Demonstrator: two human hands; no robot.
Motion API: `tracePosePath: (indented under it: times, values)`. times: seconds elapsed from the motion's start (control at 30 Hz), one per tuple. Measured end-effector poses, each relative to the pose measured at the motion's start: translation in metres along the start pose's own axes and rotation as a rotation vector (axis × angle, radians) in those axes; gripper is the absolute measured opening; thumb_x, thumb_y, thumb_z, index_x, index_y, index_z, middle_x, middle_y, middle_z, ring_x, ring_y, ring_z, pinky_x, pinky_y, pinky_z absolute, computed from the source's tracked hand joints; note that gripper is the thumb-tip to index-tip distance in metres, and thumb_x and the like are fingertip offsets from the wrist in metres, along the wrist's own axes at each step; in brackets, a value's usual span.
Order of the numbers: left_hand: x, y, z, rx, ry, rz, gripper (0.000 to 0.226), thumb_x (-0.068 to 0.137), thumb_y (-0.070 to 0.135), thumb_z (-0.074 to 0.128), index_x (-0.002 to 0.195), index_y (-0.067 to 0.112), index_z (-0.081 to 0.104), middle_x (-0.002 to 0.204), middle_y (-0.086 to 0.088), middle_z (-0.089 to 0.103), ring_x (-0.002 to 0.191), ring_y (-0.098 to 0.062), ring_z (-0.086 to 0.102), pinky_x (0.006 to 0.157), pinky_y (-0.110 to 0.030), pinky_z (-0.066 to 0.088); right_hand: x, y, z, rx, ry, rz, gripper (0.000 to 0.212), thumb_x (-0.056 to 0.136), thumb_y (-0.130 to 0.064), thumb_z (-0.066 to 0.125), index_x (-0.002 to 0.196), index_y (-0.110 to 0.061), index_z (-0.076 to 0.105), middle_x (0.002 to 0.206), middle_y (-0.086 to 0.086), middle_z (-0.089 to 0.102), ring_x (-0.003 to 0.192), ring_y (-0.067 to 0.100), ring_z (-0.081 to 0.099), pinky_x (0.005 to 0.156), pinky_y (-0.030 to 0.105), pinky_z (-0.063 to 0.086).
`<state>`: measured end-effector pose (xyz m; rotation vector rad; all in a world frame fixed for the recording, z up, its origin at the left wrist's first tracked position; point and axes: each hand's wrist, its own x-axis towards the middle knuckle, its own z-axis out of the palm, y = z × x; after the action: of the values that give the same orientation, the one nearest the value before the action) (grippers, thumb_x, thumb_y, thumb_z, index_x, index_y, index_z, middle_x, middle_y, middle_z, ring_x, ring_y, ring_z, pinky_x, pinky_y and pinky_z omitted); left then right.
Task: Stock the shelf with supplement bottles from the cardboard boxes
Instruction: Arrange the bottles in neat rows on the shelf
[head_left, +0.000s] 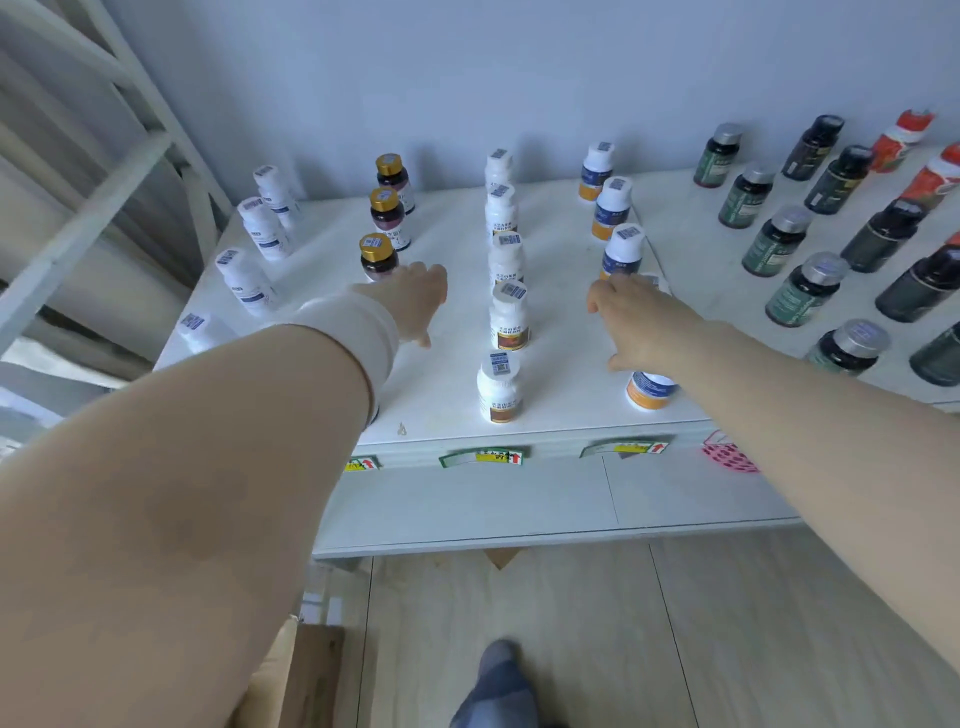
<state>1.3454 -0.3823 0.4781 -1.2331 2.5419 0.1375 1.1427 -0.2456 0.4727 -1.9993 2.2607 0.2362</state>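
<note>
White shelf top (452, 379), and both bare arms stretch out over it from the near side. The left hand (415, 304) lies palm down with the thumb dropped apart from the fingers, which reach forward to just beside the nearest gold-capped bottle (378, 257); nothing shows in its grasp. A white wristband (358, 332) wraps that wrist. The right hand (639, 325) is also palm down, thumb hanging toward the near edge. A white cap (652, 283) peeks out just past its fingers, and I cannot tell whether the fingers grip it or only cover it. Under the right wrist stands a blue-and-orange labelled bottle (649, 389).

The supplement bottles stand upright on the shelf in rows running toward the wall: white ones with blue labels (262, 231) at the far left, the gold-capped dark ones, a centre row of white bottles with brown labels (508, 314) between the two hands, then the blue-and-orange row. Further right stand dark green bottles with silver caps (776, 244), black bottles (883, 236) and red ones (904, 137).

Price tags (480, 457) hang along the shelf's front edge. A grey-socked foot (498, 686) stands on the pale wood floor (571, 623) below
</note>
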Motion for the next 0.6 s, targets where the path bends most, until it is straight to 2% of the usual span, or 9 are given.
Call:
tracePosePath:
  times: [0.17, 0.37, 0.5, 0.6]
  values:
    - [-0.036, 0.014, 0.018, -0.004, -0.01, -0.018, 0.061, 0.078, 0.018, 0.074, 0.125, 0.003, 0.039, 0.126, -0.017, 0.046, 0.113, -0.034, 0.05, 0.096, -0.043, 0.043, -0.033, -0.003, 0.004, -0.057, 0.009, -0.006, 0.061, 0.074, -0.008, 0.072, 0.124, -0.003, 0.039, 0.125, 0.015, 0.043, 0.118, 0.032, 0.041, 0.09, 0.041, 0.045]
    - [-0.055, 0.024, 0.026, -0.087, -0.009, -0.025, 0.059, 0.077, 0.018, 0.076, 0.123, 0.005, 0.042, 0.124, -0.014, 0.05, 0.111, -0.033, 0.052, 0.097, -0.045, 0.043, -0.056, -0.016, 0.015, -0.017, -0.01, -0.013, 0.063, 0.073, -0.012, 0.074, 0.124, -0.003, 0.038, 0.124, 0.015, 0.044, 0.119, 0.031, 0.042, 0.088, 0.04, 0.045]
    - [-0.054, 0.025, 0.031, -0.111, 0.01, 0.001, 0.059, 0.076, 0.018, 0.077, 0.122, 0.005, 0.043, 0.122, -0.015, 0.051, 0.108, -0.033, 0.053, 0.096, -0.045, 0.044, -0.061, -0.032, 0.028, 0.134, -0.031, -0.014, 0.066, 0.07, -0.018, 0.078, 0.123, -0.006, 0.04, 0.122, 0.013, 0.045, 0.115, 0.029, 0.044, 0.091, 0.042, 0.046]
    - [-0.05, 0.022, 0.037, -0.153, 0.022, 0.015, 0.058, 0.076, 0.02, 0.077, 0.121, 0.007, 0.043, 0.121, -0.013, 0.052, 0.109, -0.033, 0.052, 0.097, -0.045, 0.044, -0.06, -0.046, 0.038, 0.315, -0.02, -0.001, 0.068, 0.068, -0.021, 0.08, 0.122, -0.007, 0.04, 0.123, 0.012, 0.045, 0.114, 0.027, 0.044, 0.092, 0.039, 0.044]
